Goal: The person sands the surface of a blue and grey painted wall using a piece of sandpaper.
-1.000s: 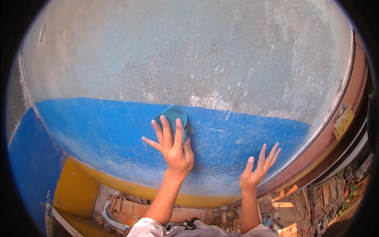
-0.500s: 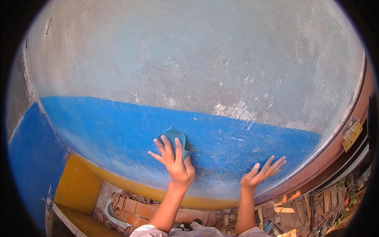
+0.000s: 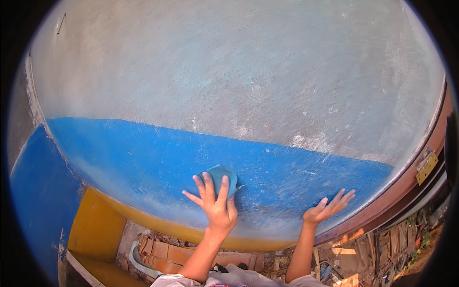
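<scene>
Head view: teal sheet sits mid-span on the blue band, below its top edge. Left hand lies over it, fingers wide rather than pinching; probably flat pressure pins the sheet, since its right edge curls free. Right hand holds nothing, fingers extended near the band's right end; maybe for balance, can't tell if touching. Grey wall above the band.
</scene>
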Tool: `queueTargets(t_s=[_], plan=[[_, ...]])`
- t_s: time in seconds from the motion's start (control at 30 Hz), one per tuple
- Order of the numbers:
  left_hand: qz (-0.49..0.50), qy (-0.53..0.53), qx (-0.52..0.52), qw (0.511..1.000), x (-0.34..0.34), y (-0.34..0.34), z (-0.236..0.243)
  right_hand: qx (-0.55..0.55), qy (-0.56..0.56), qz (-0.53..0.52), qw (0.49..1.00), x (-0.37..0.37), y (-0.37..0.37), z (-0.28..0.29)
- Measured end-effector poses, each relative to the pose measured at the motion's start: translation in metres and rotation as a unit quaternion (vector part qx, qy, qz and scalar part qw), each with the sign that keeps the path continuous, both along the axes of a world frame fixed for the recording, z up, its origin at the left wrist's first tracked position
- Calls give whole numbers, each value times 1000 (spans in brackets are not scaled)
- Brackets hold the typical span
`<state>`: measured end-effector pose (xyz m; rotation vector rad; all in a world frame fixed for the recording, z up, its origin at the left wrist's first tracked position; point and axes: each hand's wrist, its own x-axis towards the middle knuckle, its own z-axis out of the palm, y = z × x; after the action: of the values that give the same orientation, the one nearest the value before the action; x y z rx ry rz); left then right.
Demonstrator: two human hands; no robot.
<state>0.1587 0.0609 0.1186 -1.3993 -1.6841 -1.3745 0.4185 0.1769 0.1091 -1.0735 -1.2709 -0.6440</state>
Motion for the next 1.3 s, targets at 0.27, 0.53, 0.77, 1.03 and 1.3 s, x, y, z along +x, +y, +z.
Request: queueTargets(t_s=[0.27, 0.53, 0.77, 1.03, 1.3], plan=[[-57, 108, 23, 992, 33, 25, 94, -4, 17, 42, 999, 1, 2, -5], [-30, -88, 92, 991, 23, 14, 92, -20, -7, 29, 999, 6, -4, -13], [-95, 153, -41, 983, 108, 27, 11, -9, -28, 45, 999, 14, 4, -16], [-2, -90, 68, 994, 49, 26, 99, -22, -25, 62, 998, 16, 3, -18], [-26, 169, -41, 984, 88, 20, -13, -47, -39, 81, 995, 20, -5, -14]])
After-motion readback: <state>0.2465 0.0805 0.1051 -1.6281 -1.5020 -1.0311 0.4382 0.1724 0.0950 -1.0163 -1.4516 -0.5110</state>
